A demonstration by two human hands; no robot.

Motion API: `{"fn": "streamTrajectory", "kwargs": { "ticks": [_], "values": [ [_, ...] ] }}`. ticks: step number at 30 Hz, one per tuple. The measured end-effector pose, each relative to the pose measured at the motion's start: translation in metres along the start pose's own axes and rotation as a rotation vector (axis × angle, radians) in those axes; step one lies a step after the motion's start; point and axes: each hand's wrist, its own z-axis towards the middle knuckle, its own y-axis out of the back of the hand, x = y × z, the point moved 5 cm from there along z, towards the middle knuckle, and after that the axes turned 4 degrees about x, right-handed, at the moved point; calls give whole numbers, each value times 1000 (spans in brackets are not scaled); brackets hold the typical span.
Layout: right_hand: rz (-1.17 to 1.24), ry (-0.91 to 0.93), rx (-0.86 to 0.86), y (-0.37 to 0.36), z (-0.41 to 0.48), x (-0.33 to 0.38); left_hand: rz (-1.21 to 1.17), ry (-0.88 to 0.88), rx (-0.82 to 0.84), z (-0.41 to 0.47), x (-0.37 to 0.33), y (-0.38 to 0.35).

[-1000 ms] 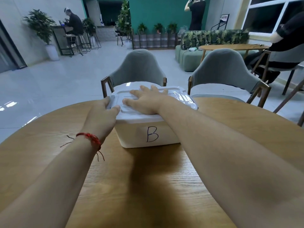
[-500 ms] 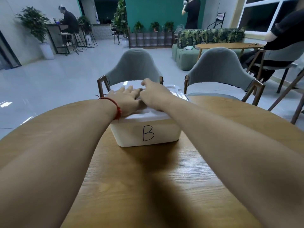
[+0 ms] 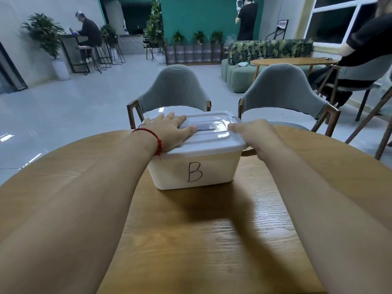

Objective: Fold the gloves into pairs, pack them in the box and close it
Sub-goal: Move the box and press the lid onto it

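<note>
Fingers (image 3: 179, 120) of the left hand (image 3: 167, 133) lie straight and spread, flat on the left part of the white lid (image 3: 212, 143). The right hand (image 3: 254, 134) holds the lid's right rim, thumb on top, its other fingers curled down over the edge and mostly hidden. The lid sits on a white box (image 3: 216, 168) marked B. The box stands on the round wooden table (image 3: 191, 240), towards its far edge.

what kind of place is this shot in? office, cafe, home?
Probably a café-style lounge or shared common area, not a home: round wooden tables with grey padded chairs, a counter with high stools at the back left, a green sofa and potted plants.
</note>
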Motion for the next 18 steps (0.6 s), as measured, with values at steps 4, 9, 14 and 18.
{"fn": "streamTrajectory", "kwargs": {
  "ticks": [4,9,14,18],
  "values": [
    [-96,54,8,0,14,4,-29,17,-13,-2,0,3],
    [-411,61,149,-1,23,24,15,141,-14,-35,-21,14],
    [-582,115,191,-11,23,46,323,-16,-189,-53,-59,29],
    [-109,181,48,-18,31,31,-25,-330,34,-43,-60,6]
  ]
}}
